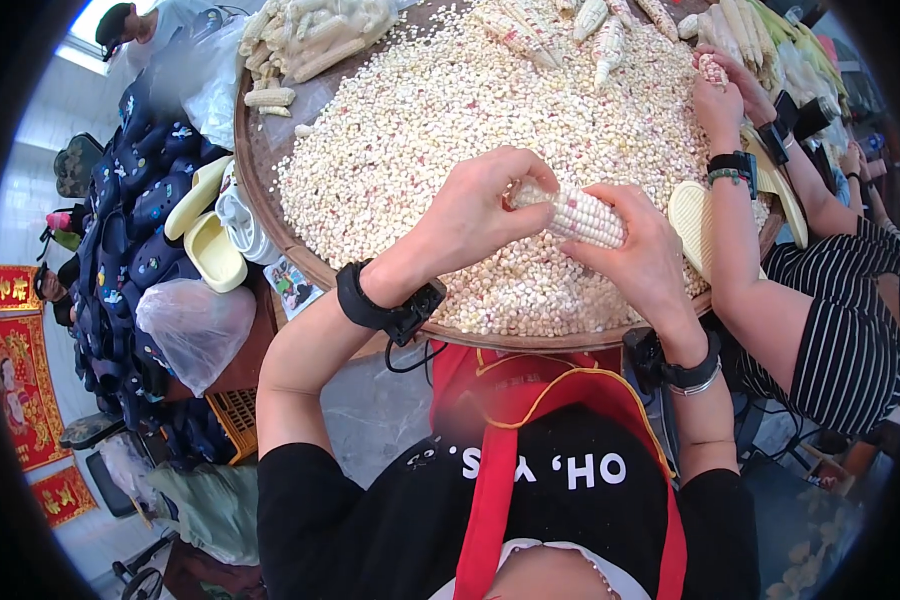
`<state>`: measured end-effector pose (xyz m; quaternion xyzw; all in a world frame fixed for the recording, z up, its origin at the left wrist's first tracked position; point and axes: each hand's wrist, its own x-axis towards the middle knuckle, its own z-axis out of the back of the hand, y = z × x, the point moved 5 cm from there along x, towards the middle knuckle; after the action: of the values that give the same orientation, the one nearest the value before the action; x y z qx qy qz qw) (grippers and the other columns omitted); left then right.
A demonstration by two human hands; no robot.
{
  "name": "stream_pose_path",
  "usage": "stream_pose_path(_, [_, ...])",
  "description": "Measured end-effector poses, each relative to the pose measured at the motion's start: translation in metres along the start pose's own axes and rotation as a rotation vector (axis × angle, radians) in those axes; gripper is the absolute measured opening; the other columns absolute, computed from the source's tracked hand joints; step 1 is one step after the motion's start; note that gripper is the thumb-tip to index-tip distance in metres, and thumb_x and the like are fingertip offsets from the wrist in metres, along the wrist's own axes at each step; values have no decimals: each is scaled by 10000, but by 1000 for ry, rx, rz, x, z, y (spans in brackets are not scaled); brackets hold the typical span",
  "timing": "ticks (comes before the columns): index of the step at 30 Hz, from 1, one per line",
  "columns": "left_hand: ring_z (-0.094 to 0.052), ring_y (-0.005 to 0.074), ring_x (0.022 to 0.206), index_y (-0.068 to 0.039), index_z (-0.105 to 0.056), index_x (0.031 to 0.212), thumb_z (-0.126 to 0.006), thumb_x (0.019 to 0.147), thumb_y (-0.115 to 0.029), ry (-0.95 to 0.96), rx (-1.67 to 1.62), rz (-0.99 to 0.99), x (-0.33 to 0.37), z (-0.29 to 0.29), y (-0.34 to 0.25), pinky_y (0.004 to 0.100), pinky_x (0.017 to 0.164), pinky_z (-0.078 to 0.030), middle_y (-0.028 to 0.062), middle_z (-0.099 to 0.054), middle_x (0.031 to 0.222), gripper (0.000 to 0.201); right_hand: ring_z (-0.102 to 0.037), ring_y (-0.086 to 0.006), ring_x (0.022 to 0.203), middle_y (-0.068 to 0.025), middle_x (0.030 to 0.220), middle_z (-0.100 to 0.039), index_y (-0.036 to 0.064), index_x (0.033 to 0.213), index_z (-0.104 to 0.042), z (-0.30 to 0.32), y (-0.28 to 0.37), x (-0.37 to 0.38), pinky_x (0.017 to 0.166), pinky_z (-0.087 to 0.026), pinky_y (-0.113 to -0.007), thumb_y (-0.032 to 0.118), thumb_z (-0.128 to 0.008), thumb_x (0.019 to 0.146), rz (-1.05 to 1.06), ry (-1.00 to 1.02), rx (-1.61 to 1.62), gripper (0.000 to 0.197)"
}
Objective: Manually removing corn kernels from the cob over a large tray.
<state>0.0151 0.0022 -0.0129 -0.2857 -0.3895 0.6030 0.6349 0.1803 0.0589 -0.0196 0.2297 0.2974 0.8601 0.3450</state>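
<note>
Between my hands, over a wide heap of loose corn kernels (pixel 410 140), is an ear of white corn (pixel 588 218) with a few reddish kernels. My right hand (pixel 638 250) is wrapped round its right end, thumb below and fingers above. At the other end, the curled fingers and thumb of my left hand (pixel 485 205) close on the ear's tip, where some kernels seem to be off. The fingertips there are partly hidden. Both wrists carry black strapped devices. The kernels lie in a large round brown tray (pixel 255 190), whose near rim runs below my hands.
Bare cobs in a clear bag (pixel 315 40) sit at the tray's far left. Whole ears (pixel 608 45) lie at the far edge. On the right, a co-worker's hands hold another ear (pixel 711 70). Cream slippers (pixel 688 222) and dark blue clogs (pixel 120 230) flank the tray.
</note>
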Motion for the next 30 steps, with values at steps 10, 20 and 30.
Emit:
stream_pose_path(10, [-610,216,666,-36,-581,892,-630,714,-29,-266,278,-353,-3,-8,-1,312,600,-496,104,-591,743,185,-619,-247,729,-47,878,-585,123,1027,-620,-4,8,-1,587,-490,-366,282,-780,629,141,-186,-225,457])
stream_pose_path(20, [-624,215,732,-44,-634,901,-573,770,7,-263,251,-246,-3,12,20,315,636,-488,108,-629,802,153,-628,-278,755,-71,893,-626,109,1019,-638,-2,0,2,644,-500,-365,320,-782,627,62,-97,-159,468])
stream_pose_path(30, [-601,155,883,-47,-613,1065,-593,818,-74,-118,-77,-77,-10,4,9,280,712,-483,66,-630,986,249,-652,-225,887,-169,962,-667,-24,1105,-602,-15,-22,2,780,-484,-317,324,-763,690,-234,208,340,565])
